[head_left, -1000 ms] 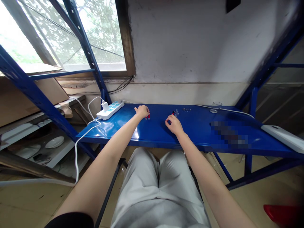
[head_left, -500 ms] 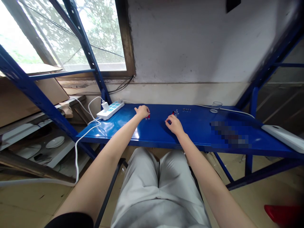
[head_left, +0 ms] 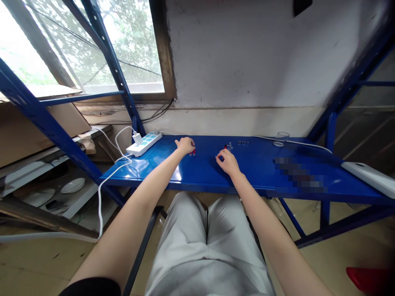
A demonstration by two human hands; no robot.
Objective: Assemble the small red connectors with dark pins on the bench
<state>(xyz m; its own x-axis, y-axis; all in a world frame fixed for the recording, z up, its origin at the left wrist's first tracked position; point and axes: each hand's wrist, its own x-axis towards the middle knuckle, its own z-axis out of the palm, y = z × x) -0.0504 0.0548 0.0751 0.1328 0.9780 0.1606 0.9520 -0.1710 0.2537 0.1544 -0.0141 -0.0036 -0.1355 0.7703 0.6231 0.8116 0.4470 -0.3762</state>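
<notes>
1. Red pieces with pale ends [head_left: 194,152] are standing or lying on the blue tabletop [head_left: 203,177], left of centre, just below the left hand's fingertips; which way up they are is too small to tell.
2. Left hand [head_left: 185,145] is reaching over them, palm down, fingers bent. Fingertips are facing away from the camera, so cannot tell whether they are gripping or only touching.
3. Right hand [head_left: 227,159] is hovering or resting near the table, thumb and forefinger curving toward each other in a loose ring. Cannot tell if anything small is sitting between them.
4. Just beyond the right hand, a small red-and-clear cluster [head_left: 230,146] is lying; a row of tiny metallic-looking pieces [head_left: 243,143] is sitting farther right.
5. Handling, my judgement: pieces this small are asking for fingertip pressure only, wrists low, left hand steadying without sweeping sideways.
6. Right forearm is passing near the cluster's side; lifting rather than dragging is probably sparing the row a knock.
</notes>
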